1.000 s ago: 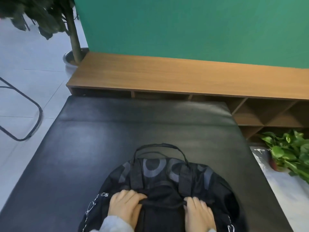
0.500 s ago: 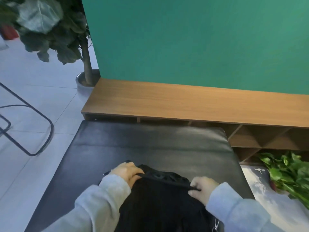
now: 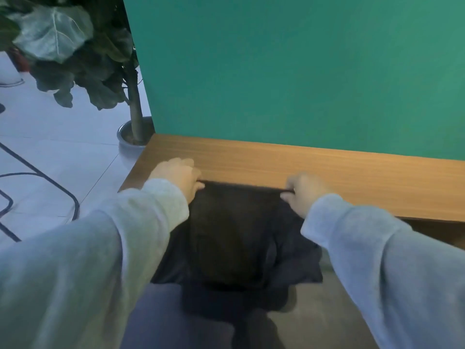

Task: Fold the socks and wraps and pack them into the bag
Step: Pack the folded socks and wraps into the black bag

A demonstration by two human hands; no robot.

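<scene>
A black, sheer stocking-like cloth (image 3: 234, 227) hangs stretched between my two hands, lifted in front of the wooden bench. My left hand (image 3: 178, 176) pinches its top edge at the left corner. My right hand (image 3: 305, 191) pinches the same edge at the right corner. Below and behind the cloth shows a dark crumpled mass (image 3: 299, 263), which looks like the black bag, mostly covered by the cloth and my grey sleeves. The view is blurred.
The padded dark table (image 3: 327, 311) lies under my arms. The low wooden bench (image 3: 276, 159) runs along a green wall (image 3: 302, 71). A potted tree (image 3: 133, 104) stands at the bench's left end. A black metal frame (image 3: 50, 182) sits on the tiled floor at left.
Both hands have risen and moved apart, lifting the black cloth off the bag and pulling its top edge taut. The view has tilted upward, so the bag is now largely hidden.
</scene>
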